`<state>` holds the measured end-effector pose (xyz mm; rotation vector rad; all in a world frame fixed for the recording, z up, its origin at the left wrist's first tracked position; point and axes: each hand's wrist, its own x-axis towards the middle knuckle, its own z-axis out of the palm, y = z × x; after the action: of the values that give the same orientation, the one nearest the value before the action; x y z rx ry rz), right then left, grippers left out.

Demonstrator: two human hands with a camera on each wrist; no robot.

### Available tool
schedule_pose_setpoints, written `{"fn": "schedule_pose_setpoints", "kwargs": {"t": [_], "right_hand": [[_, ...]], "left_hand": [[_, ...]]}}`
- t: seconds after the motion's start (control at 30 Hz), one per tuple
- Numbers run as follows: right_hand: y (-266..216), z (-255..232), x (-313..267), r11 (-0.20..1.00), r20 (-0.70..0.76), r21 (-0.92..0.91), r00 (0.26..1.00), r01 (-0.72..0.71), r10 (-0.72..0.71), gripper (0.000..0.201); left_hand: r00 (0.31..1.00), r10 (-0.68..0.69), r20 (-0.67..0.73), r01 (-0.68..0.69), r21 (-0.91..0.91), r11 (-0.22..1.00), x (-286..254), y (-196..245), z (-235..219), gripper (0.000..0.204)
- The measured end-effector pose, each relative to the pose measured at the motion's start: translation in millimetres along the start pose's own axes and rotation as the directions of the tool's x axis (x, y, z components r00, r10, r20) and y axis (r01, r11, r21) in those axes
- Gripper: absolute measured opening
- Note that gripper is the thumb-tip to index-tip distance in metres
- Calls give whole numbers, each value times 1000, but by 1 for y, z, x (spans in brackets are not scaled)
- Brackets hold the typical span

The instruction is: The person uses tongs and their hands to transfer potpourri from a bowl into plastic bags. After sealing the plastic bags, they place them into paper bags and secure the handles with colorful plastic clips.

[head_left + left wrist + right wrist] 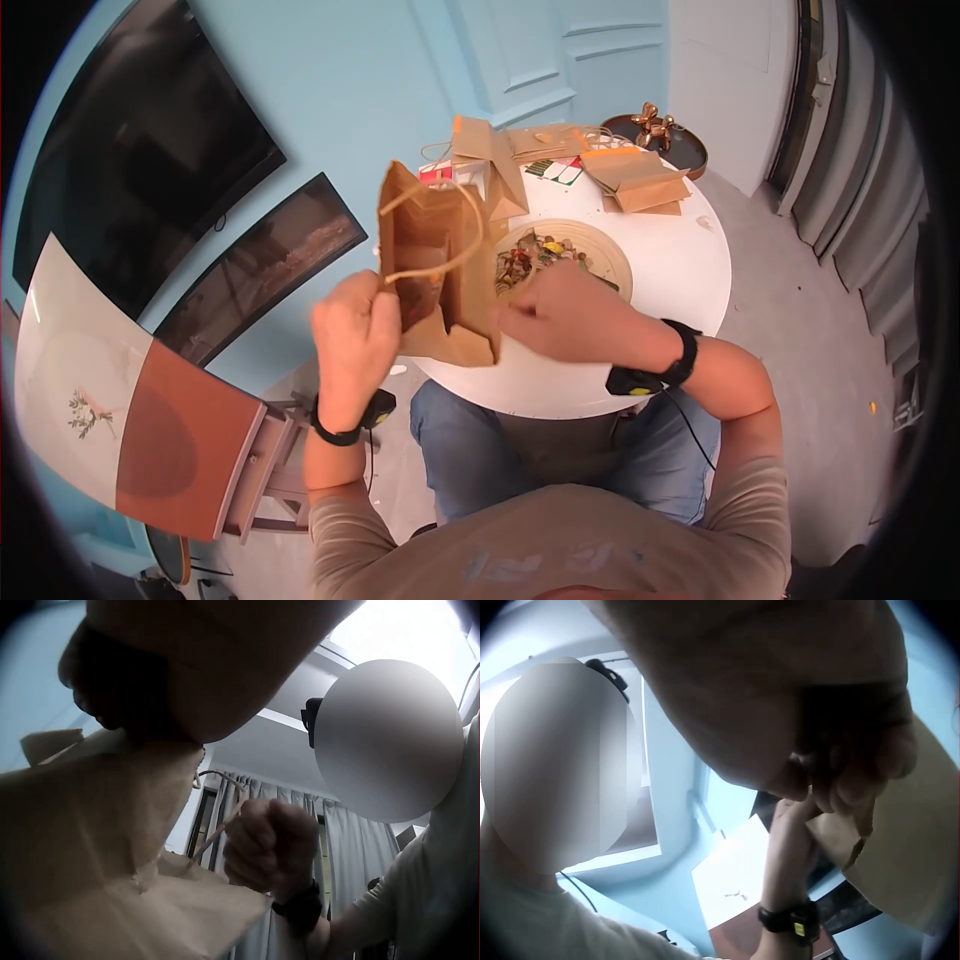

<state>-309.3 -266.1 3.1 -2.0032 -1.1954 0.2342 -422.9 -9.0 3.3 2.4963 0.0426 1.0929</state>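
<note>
Left hand point(358, 325)'s gripping the kraft bag point(445, 238) steady by the surface point(680, 270)'s left edge, right hand point(565, 312)'s curling, hold unclear, next probably needing its mouth open.

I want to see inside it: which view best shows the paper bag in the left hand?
The head view, since the paper bag shows its open top and inside there. The left wrist view shows mostly its outside, cut off by the frame; the right wrist view, a piece at right.

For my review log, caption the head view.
Left hand holds an open paper bag; right hand near a plate.
</note>
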Motion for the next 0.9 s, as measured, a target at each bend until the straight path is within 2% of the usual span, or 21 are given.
{"fn": "schedule_pose_setpoints", "kwargs": {"t": [0.03,0.13,0.17,0.23,0.27,0.3,0.33,0.37,0.4,0.53,0.63,0.73,0.83,0.9], "right_hand": [[-8,2,-8,999,58,-21,997,48,-46,36],[-30,12,-28,929,150,265,940,259,-305,24],[-30,19,-29,897,77,250,916,365,-394,18],[-20,35,-25,805,-66,196,827,560,-559,28],[-15,31,-19,811,-11,-17,811,584,-585,29],[-9,27,-13,767,44,-225,793,601,-608,30],[-10,21,-13,831,146,-290,880,474,-451,29],[-10,16,-11,863,232,-370,934,344,-272,29],[-5,19,-5,864,250,-382,937,327,-244,23],[27,39,23,680,262,-518,853,519,-451,26],[59,69,46,493,150,-660,742,567,-653,23],[64,77,62,410,319,-728,801,549,-506,19],[61,77,79,392,419,-725,815,566,-401,15],[63,74,90,377,260,-733,746,566,-613,12]], "left_hand": [[1000,-10,6,10,10,1000,-8,-1,2,20],[999,-36,37,34,32,999,-24,0,9,18],[998,-45,47,44,23,999,-26,0,11,18],[996,-64,68,63,6,998,-28,-1,13,17],[996,-59,67,58,4,998,-29,-2,14,17],[996,-54,67,54,3,999,-30,-2,14,17],[996,-48,69,48,1,999,-32,-2,15,17],[996,-40,78,41,-9,999,-33,0,14,17],[996,-30,87,32,-20,999,-34,2,13,17],[994,30,103,-23,-67,997,-39,6,13,17],[991,28,133,-17,-84,996,-42,12,11,18],[984,23,179,-1,-123,992,-42,15,8,20],[979,-32,200,61,-139,988,-39,12,7,20],[977,-81,198,108,-127,986,-37,1,7,19]]}}
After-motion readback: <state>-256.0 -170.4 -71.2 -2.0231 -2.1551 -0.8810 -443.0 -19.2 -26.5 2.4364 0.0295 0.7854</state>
